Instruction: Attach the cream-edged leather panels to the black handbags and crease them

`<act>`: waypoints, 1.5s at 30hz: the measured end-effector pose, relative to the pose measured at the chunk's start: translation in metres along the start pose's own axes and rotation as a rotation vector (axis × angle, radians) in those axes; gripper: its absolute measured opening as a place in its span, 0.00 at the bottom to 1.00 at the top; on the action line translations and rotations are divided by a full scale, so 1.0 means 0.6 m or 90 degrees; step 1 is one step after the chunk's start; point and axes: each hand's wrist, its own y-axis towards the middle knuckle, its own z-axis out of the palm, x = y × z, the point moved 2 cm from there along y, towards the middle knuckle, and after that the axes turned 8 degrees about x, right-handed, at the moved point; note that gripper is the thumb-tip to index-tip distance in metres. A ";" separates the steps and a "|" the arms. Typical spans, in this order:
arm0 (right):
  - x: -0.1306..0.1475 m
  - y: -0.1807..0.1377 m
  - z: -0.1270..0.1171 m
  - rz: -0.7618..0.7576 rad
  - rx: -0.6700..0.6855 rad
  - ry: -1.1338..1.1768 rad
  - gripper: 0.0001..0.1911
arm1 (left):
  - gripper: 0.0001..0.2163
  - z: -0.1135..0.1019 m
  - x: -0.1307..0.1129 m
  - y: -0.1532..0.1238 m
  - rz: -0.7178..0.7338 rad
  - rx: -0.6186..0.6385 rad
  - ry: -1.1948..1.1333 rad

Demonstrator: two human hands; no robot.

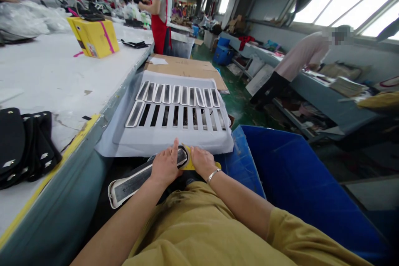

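My left hand (166, 165) lies over one end of a long white-rimmed black strip (131, 183) that rests across my lap, with its index finger stretched forward. My right hand (202, 161), with a silver bracelet at the wrist, is closed on a yellow piece (187, 162) at the same end of the strip. Just beyond both hands lies a white slotted tray (174, 137) that holds a row of several similar strips (179, 94) standing in its slots.
A white worktable (56, 79) runs along my left, with a stack of black pieces (25, 145) near its edge and a yellow box (93, 36) farther back. A blue bin (296, 174) stands to my right. Cardboard (187, 68) lies behind the tray. Other people work farther off.
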 end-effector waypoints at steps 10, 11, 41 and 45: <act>0.020 0.011 -0.008 -0.028 -0.005 -0.019 0.22 | 0.49 -0.002 0.000 0.000 -0.004 -0.010 -0.010; 0.020 0.011 -0.010 -0.047 -0.002 -0.024 0.21 | 0.49 -0.002 0.001 0.000 -0.004 -0.011 -0.013; -0.010 0.073 -0.077 -0.229 0.084 1.347 0.23 | 0.34 0.002 -0.025 -0.001 -0.054 -0.002 0.041; -0.008 0.091 -0.072 -0.269 0.104 1.362 0.23 | 0.34 0.001 -0.026 0.002 -0.044 0.007 0.039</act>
